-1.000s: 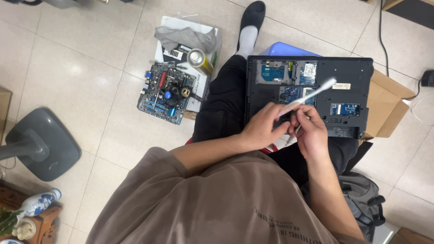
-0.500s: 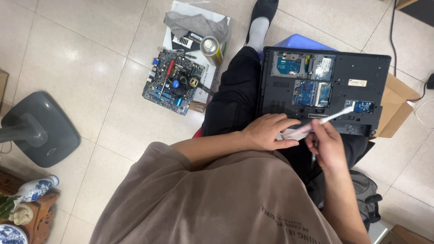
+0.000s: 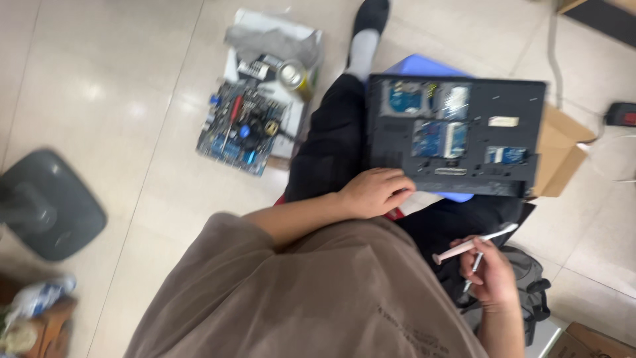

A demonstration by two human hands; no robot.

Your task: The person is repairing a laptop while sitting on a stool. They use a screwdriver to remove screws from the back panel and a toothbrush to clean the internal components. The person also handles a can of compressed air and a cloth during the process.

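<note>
Seated on tiled floor, looking straight down at my lap. Opened laptop (image 3: 457,136) lies upside down across my knees, black underside up, several covers off so blue-green boards show in three bays. My left hand (image 3: 375,191) rests on the near left corner of the laptop, fingers loosely curled over its edge, holding nothing else that I can see. My right hand (image 3: 491,277) is off the machine, down by my right thigh, closed around two slim things at once: a pale pinkish syringe-like tube (image 3: 472,244) that points up and to the right with its white tip past my fingers, and a thin metal-shafted tool (image 3: 474,265), likely a small screwdriver, angled downward through the same grip. The tube is well apart from the laptop, below its near right corner. A blue plastic piece (image 3: 417,66) shows under the laptop's far edge, and a brown cardboard flap (image 3: 560,156) lies just beside its right side. On the floor to my left a bare circuit board (image 3: 242,129) sits with a small metal tin (image 3: 291,73) and a grey cloth (image 3: 271,43) beyond it. Grey round stand base (image 3: 46,205) far left. A dark backpack (image 3: 530,278) lies under my right hand. Picture is blurred; finer details unreadable.
</note>
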